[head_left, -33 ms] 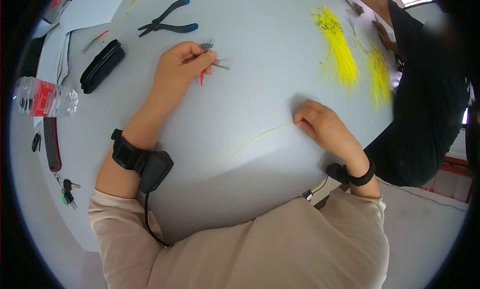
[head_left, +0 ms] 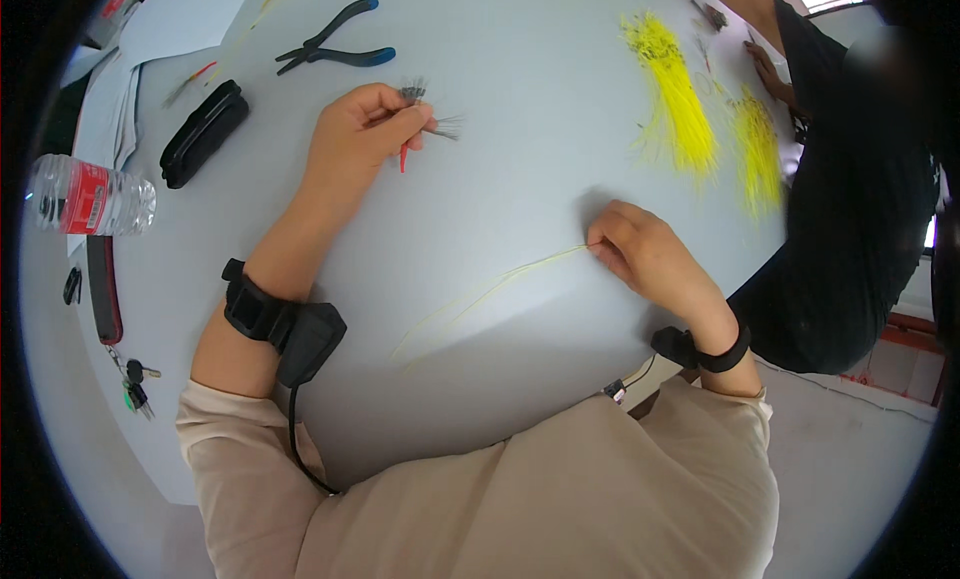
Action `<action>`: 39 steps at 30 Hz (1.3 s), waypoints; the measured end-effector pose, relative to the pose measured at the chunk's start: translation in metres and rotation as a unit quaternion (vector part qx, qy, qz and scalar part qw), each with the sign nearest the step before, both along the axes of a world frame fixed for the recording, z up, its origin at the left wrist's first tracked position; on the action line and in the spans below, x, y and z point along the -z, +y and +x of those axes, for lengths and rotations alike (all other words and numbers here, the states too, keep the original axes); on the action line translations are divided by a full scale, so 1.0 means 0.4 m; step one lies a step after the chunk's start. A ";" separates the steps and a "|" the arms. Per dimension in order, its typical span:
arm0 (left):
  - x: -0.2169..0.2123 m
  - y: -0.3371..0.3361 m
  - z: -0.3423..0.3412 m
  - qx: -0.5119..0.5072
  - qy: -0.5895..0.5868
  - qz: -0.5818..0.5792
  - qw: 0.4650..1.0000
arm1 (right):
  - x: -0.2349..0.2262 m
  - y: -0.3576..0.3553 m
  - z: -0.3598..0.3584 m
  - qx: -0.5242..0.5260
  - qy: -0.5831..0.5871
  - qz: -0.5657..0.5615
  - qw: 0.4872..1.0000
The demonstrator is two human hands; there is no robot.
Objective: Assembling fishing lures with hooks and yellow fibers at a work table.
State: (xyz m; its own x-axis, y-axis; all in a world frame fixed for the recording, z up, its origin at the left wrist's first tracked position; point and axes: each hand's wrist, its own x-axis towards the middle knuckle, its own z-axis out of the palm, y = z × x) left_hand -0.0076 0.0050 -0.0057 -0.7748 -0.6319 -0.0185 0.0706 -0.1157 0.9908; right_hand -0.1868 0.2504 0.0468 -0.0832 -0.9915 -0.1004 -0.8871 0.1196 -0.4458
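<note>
Pinched in my left hand (head_left: 375,127) is a bunch of fine dark wires (head_left: 446,130), with strands fanning out above and to the right of the fingers. A thin red piece (head_left: 404,160) hangs below that thumb. Between thumb and fingertips my right hand (head_left: 645,251) grips thin yellow strands (head_left: 525,270); they trail left and toward me, just over or on the grey tabletop (head_left: 480,199). The part of each bundle inside the fingers is hidden. My hands are well apart, the left one farther from me.
Pliers (head_left: 318,53) lie beyond my left hand, with a black oblong case (head_left: 204,134) left of it. A plastic bottle (head_left: 95,196) and keys (head_left: 136,371) sit far left. Yellow strand bundles (head_left: 675,94) lie right, near a person in dark clothes (head_left: 850,199).
</note>
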 end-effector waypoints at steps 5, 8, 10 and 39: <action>-0.002 0.002 0.001 -0.005 -0.002 0.011 1.000 | -0.009 -0.010 -0.008 -0.059 0.061 -0.019 0.996; -0.001 0.000 0.003 -0.002 -0.001 0.017 1.000 | -0.003 -0.019 -0.009 -0.089 0.067 -0.030 0.993; -0.001 -0.002 0.004 0.009 -0.006 0.009 1.000 | -0.004 -0.028 -0.008 -0.102 0.088 -0.023 0.991; -0.024 -0.011 0.012 0.140 0.016 0.144 0.979 | -0.009 -0.392 0.007 -0.025 -0.148 -0.176 0.973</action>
